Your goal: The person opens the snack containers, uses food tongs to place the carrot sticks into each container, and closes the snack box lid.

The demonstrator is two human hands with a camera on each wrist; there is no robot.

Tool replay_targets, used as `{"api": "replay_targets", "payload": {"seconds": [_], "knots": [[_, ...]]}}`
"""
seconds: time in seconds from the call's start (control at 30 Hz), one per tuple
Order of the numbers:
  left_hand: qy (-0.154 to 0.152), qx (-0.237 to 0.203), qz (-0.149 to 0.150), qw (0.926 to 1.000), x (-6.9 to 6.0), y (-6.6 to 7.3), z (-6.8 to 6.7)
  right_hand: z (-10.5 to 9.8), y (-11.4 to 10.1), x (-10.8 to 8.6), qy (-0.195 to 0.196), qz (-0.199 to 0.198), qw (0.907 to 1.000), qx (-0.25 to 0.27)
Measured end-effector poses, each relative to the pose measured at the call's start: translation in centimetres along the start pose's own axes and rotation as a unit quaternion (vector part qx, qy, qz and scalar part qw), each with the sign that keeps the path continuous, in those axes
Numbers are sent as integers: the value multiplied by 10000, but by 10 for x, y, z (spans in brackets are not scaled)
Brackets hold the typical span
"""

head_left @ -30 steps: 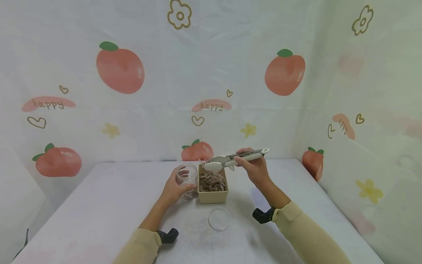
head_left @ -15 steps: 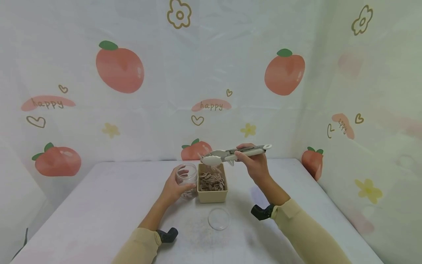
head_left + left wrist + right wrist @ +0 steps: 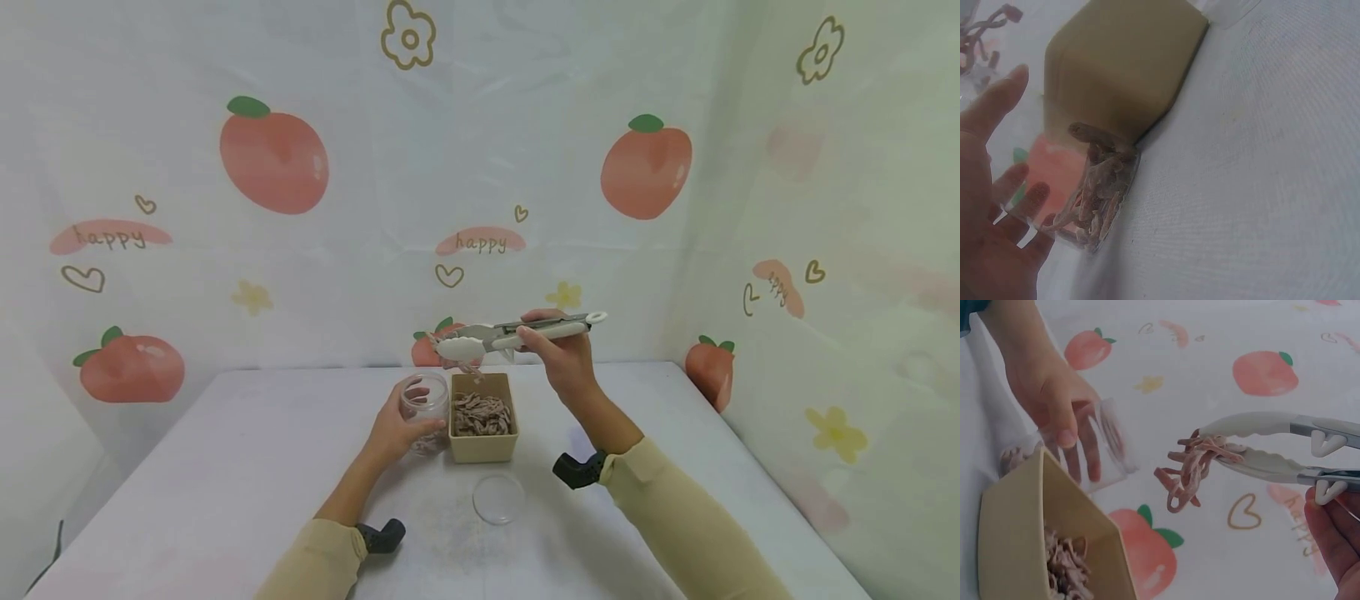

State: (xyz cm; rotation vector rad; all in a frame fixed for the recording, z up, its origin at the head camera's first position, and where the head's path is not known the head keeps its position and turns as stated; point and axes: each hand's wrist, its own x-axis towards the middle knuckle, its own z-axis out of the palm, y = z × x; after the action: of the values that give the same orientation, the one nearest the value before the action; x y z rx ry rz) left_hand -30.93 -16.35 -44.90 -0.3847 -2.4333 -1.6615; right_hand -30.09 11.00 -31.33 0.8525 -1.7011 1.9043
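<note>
My left hand [image 3: 390, 429] holds a clear plastic jar [image 3: 429, 410] upright on the table, thumb and fingers round its side. Brownish dried strips [image 3: 1100, 194] lie in the bottom of that jar. In my right hand [image 3: 568, 362] are white-and-grey kitchen tongs [image 3: 459, 350], raised above the jar and box. A tangled clump of brown strips [image 3: 1191, 469] hangs from the tongs' tips in the right wrist view. Right beside the jar stands a beige rectangular box [image 3: 483, 450], partly filled with more such strips [image 3: 483, 415].
A round transparent lid [image 3: 498, 500] lies flat on the white table [image 3: 262, 483], in front of the box. Behind the table hangs a white backdrop [image 3: 337, 292] printed with fruit, and it continues along the right side.
My right hand has lifted the tongs and the clump of strips up and leftward, from over the box towards the jar. The left hand and jar have stayed put.
</note>
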Motion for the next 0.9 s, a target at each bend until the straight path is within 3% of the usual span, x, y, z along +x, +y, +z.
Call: {"api": "replay_targets", "payload": {"seconds": [0.37,0.9], "knots": [[30,-24,-167,9999,1,2,1,26,0,4,-103,28,9986,513],[21,-126,-167,9998,1,1,0,48,22,-8,213,625,9953,706]]}}
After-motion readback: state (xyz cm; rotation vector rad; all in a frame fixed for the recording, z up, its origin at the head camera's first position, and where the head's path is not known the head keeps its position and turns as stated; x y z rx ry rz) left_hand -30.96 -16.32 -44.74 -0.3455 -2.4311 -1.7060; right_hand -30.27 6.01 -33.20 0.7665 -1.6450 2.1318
